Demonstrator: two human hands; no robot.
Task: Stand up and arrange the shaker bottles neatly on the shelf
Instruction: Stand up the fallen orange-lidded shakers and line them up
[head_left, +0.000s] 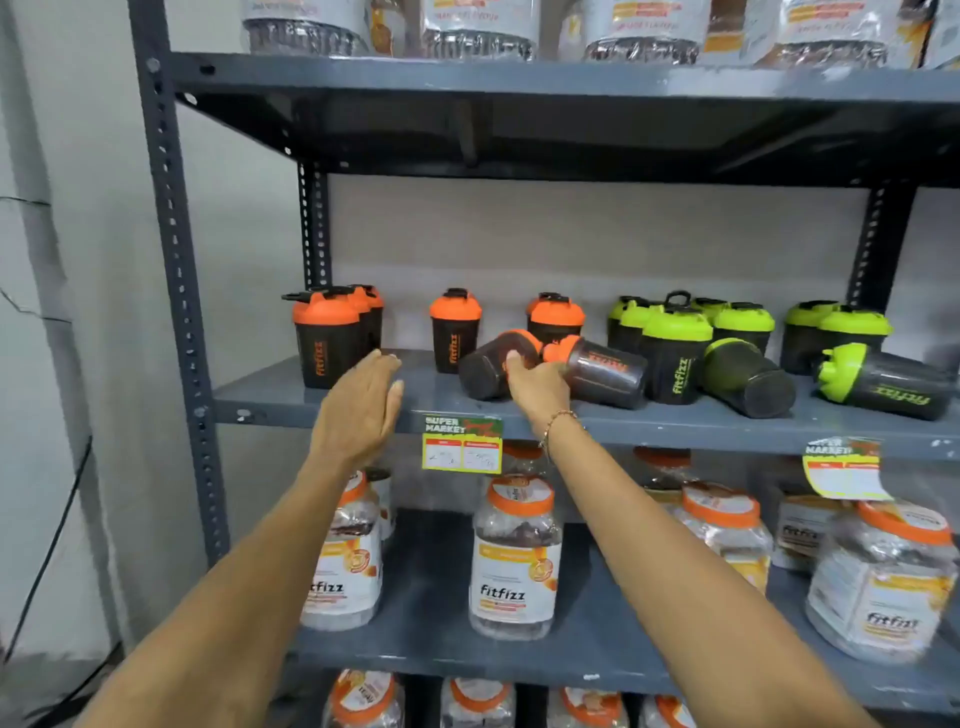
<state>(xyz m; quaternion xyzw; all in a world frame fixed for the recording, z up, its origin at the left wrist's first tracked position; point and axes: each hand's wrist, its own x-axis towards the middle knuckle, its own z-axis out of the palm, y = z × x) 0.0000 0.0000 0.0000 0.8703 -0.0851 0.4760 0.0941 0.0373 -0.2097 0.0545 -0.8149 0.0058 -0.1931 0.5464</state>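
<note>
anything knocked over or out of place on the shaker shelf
Yes. Four shakers lie on their sides among upright ones: two orange-lidded shakers mid-shelf, the first under the right hand, and two green-lidded shakers further right. The left hand holds nothing.

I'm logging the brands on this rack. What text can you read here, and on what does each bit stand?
"fitfizz": orange print, upright orange-lidded shaker.
"fitfizz": green print, upright green-lidded shaker.
"fitfizz": green print, fallen green-lidded shaker.
"fitfizz": label of the jar one shelf down.
"SUPER MARKET": price tag on the shelf edge; its small print is unreadable.
Top-shelf jar labels: too blurred.
</note>
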